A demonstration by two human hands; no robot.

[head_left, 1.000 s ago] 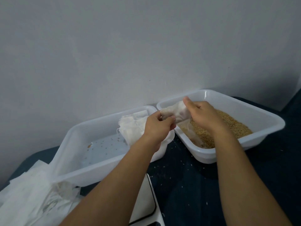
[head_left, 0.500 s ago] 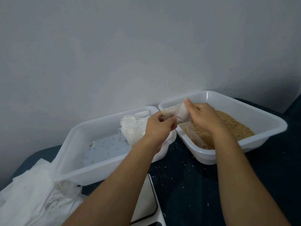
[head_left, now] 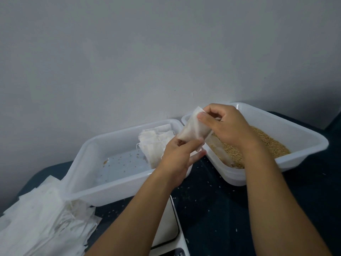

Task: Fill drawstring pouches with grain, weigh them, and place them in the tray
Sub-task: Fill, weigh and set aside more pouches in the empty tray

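Left hand (head_left: 180,156) grips the bottom of the pouch (head_left: 194,129) at frame centre; right hand (head_left: 227,126) pinches its top edge. Pouch's long axis tilts up and right, held between tray (head_left: 103,145) and grain bin (head_left: 304,133), above both rims. Scale (head_left: 170,228) sits nearer, at lower centre, mostly hidden by the left forearm. Pouch mouth and drawstring are hidden behind the right fingers; fill level unclear.
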